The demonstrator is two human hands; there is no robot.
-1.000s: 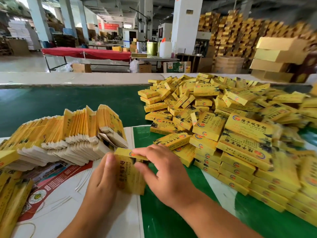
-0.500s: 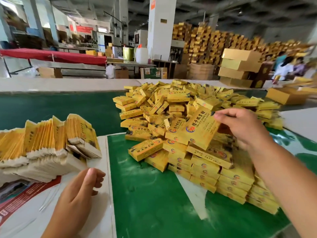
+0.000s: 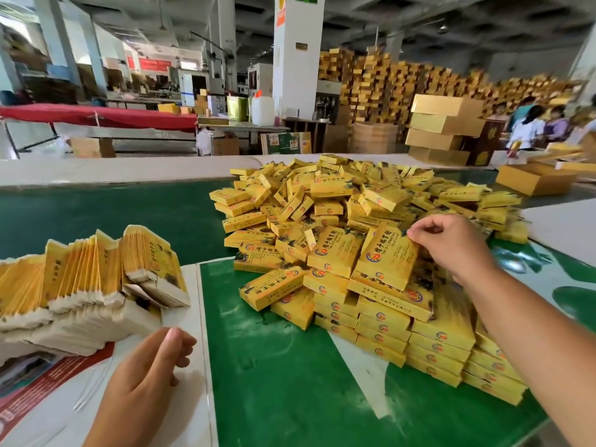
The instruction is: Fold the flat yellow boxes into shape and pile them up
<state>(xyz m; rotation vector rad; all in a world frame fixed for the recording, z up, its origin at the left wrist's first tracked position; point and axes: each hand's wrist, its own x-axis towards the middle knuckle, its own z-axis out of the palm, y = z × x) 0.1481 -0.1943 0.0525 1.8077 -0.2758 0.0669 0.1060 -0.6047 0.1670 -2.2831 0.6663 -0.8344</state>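
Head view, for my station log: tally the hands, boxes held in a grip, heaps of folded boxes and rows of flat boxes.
Hands: 2, left hand, right hand
Held in a grip: 1 folded box
Heap of folded boxes: 1
Row of flat boxes: 1
Total: 5

white pillar [image 3: 298, 56], red-covered table [image 3: 96, 115], stacked cartons [image 3: 446, 127], daylit factory hall.

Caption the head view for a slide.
Right hand sets a folded yellow box on the pile; left hand rests open near the flat blanks.
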